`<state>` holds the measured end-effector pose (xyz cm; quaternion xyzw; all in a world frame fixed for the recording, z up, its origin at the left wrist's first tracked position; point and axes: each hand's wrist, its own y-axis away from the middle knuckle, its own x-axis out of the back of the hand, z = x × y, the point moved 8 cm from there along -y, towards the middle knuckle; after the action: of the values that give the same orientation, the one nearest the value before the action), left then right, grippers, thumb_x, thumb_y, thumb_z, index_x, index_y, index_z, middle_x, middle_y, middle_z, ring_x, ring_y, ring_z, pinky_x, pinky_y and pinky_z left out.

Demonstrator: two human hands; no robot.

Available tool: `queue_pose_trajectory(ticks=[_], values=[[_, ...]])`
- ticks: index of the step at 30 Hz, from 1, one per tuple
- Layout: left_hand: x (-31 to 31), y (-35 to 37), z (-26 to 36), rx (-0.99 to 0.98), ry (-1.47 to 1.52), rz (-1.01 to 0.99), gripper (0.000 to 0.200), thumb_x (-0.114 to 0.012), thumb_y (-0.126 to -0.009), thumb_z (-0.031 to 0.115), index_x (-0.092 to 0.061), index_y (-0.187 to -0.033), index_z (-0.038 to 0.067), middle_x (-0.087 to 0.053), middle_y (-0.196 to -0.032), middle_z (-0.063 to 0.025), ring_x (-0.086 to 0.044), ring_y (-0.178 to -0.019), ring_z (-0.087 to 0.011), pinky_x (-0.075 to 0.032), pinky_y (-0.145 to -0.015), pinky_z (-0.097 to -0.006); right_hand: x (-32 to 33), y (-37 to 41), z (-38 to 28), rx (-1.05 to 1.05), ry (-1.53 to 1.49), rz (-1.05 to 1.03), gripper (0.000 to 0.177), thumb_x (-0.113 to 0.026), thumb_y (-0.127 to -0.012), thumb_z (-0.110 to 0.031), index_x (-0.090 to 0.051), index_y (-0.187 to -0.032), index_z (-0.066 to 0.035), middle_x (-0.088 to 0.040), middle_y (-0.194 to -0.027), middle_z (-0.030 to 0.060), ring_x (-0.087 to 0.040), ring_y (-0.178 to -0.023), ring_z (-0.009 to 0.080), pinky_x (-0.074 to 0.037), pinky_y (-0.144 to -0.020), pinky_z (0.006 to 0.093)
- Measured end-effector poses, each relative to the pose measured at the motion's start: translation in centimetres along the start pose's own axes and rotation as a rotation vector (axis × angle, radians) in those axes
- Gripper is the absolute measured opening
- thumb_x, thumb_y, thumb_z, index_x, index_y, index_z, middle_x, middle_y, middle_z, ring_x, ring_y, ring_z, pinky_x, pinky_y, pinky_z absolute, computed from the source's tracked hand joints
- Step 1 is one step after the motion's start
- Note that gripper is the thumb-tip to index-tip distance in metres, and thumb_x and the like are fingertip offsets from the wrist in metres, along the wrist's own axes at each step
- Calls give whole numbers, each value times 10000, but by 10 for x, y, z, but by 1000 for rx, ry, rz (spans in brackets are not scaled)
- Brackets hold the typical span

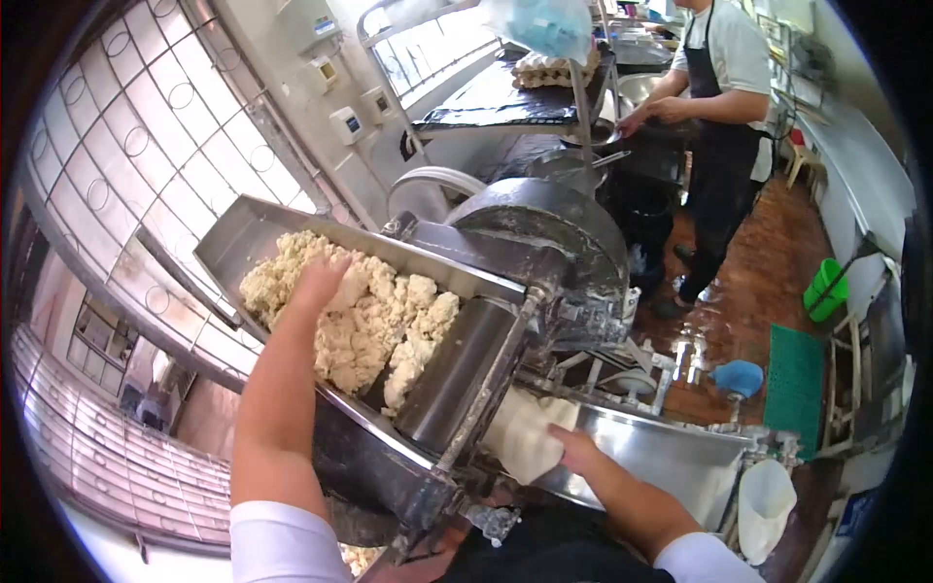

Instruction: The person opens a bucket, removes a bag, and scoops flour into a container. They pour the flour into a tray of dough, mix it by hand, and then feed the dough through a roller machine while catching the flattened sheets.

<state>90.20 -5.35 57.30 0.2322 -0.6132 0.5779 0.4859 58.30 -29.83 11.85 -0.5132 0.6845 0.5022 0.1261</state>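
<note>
Crumbly pale dough (360, 321) lies heaped in the metal hopper (228, 243) of a roller machine. My left hand (325, 282) rests on the heap, open, with its fingers against the dough and partly hidden. Beside the dough, a dark steel roller (457, 374) spans the hopper's lower end. A smooth dough sheet (522, 432) comes out below the roller. My right hand (575, 450) grips the sheet's right edge, thumb on top and other fingers out of sight underneath.
A large steel basin (661, 457) sits under the sheet. A wheel guard (544, 223) rises behind the roller. A co-worker in a dark apron (719, 107) stands beyond, near bowls. A white scoop (765, 510) is at right; a barred window (126, 175) is at left.
</note>
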Motion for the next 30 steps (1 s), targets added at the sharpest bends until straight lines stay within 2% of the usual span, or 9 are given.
queue_pose_trajectory(ticks=[2, 6, 11, 12, 16, 23, 25, 27, 30], values=[[-30, 21, -35, 357, 253, -359, 635, -662, -784, 414, -528, -1245, -1, -554, -1263, -184, -554, -1116, -290, -457, -891, -371, 15, 15, -1, 28, 2, 39, 415, -652, -862, -135, -500, -1226, -4, -606, -1137, 154, -618, -1020, 317, -523, -863, 473], [-47, 34, -31, 263, 330, -496, 727, -707, -729, 422, -493, -1263, -22, -554, -1223, -182, -544, -1099, -278, -449, -898, -360, 45, 40, 6, 52, 24, 99, 386, -661, -859, -167, -530, -1196, -30, -627, -1098, 110, -634, -978, 260, -534, -825, 422], [-28, 66, -3, 192, 281, -498, 805, -769, -661, 425, -490, -1244, -56, -571, -1156, -198, -557, -1054, -284, -457, -881, -355, 89, 53, 11, 71, 87, 177, 432, -673, -846, -186, -506, -1214, -30, -624, -1081, 121, -645, -932, 279, -548, -759, 465], [-29, 70, -2, 167, 279, -508, 805, -779, -654, 412, -491, -1241, -57, -576, -1143, -191, -562, -1039, -278, -457, -875, -353, 95, 58, 12, 58, 80, 178, 433, -647, -865, -146, -482, -1239, -6, -601, -1131, 153, -625, -990, 310, -530, -846, 480], [-22, 81, 17, 89, 268, -489, 782, -816, -626, 423, -528, -1177, -53, -600, -1081, -176, -584, -974, -264, -463, -857, -353, 124, 74, 14, 71, 84, 301, 435, -663, -852, -150, -496, -1224, 1, -612, -1109, 151, -637, -947, 307, -538, -813, 469], [0, 93, 51, 25, 120, -329, 687, -834, -611, 460, -567, -1011, -32, -618, -968, -178, -598, -885, -275, -472, -799, -359, 171, 118, -20, 357, 428, 547, 311, -670, -813, -155, -610, -1062, 22, -665, -949, 101, -634, -829, 196, -490, -764, 319], [2, 89, 57, -5, 75, -326, 627, -762, -678, 524, -572, -956, -5, -622, -908, -179, -602, -842, -278, -472, -761, -362, 187, 133, -37, 450, 594, 641, 284, -656, -822, -183, -639, -1030, 10, -674, -919, 91, -634, -817, 192, -486, -753, 329], [-3, 79, 45, 204, 170, -357, 591, -662, -745, 584, -580, -914, 24, -625, -837, -162, -603, -793, -279, -471, -727, -378, 204, 150, -50, 366, 788, 728, 330, -660, -831, -199, -613, -1081, 12, -670, -942, 125, -630, -825, 204, -488, -720, 347], [2, 81, 64, 98, 15, -324, 563, -605, -782, 592, -588, -874, 37, -630, -786, -161, -614, -760, -293, -467, -698, -403, 226, 172, -63, 456, 789, 714, 338, -658, -829, -212, -613, -1074, 16, -672, -933, 128, -630, -822, 204, -484, -730, 355]])
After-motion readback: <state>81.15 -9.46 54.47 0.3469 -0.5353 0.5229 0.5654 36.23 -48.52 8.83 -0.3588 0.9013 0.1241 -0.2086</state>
